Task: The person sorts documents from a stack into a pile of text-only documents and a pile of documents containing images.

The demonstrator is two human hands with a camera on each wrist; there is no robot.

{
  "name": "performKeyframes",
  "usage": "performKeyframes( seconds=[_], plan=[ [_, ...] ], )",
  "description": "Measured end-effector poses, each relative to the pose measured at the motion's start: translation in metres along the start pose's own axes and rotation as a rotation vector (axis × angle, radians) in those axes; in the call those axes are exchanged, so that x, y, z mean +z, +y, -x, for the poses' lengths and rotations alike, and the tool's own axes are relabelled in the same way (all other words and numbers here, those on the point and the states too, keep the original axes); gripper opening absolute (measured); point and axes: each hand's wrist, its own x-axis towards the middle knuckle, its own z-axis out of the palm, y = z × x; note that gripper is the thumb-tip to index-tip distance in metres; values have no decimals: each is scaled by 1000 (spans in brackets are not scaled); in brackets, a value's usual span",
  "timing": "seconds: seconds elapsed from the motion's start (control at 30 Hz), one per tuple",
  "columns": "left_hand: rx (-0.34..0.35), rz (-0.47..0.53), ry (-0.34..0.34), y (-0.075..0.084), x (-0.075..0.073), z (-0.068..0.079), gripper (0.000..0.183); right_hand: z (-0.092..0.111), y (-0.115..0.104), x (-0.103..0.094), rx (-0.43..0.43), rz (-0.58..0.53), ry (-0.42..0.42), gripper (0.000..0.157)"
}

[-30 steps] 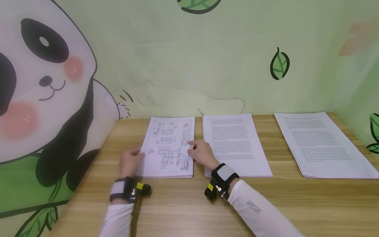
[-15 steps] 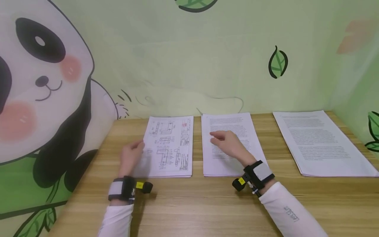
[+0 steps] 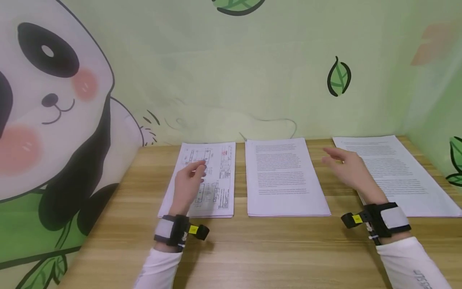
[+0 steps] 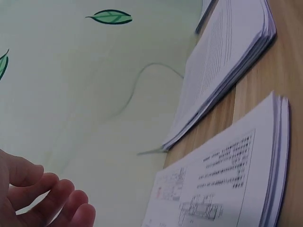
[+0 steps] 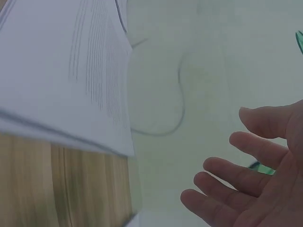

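Note:
Three stacks of paper lie side by side on a wooden table. The left stack (image 3: 224,192) has technical drawings on its top sheet; in the left wrist view its layered edge shows. Above it hovers my left hand (image 3: 188,182), fingers loosely bent and holding nothing. The middle stack (image 3: 281,168), covered in printed text, has no hand on it. My right hand (image 3: 348,170) is in the air by the left edge of the right stack (image 3: 393,172), also printed with text. Its fingers are spread and relaxed in the right wrist view, with nothing in them.
Behind the table (image 3: 252,253) stands a pale green backdrop (image 3: 234,80) with a panda (image 3: 54,100) and leaves printed on it. Strips of bare wood separate the stacks, and more wood lies in front of them.
My right hand has moved right, from the drawing stack across the middle stack to the right stack. My left hand has left the drawing stack's left edge and moved right over it.

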Motion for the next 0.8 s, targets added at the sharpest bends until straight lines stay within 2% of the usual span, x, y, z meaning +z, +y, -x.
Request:
performKeyframes(
  seconds=[0.2, 0.43, 0.63, 0.8],
  plan=[
    [10, 48, -123, 9, 33, 6, 36, 12, 36, -37, 41, 100, 28, 69],
    [31, 106, -242, 31, 79, 18, 41, 20, 78, -72, 168, 144, 22, 80],
    [36, 131, -366, 52, 116, 29, 41, 30, 127, -92, 294, 172, 47, 87],
    [17, 137, -407, 63, 149, 34, 40, 39, 167, -100, 365, 233, 117, 91]
  ],
)
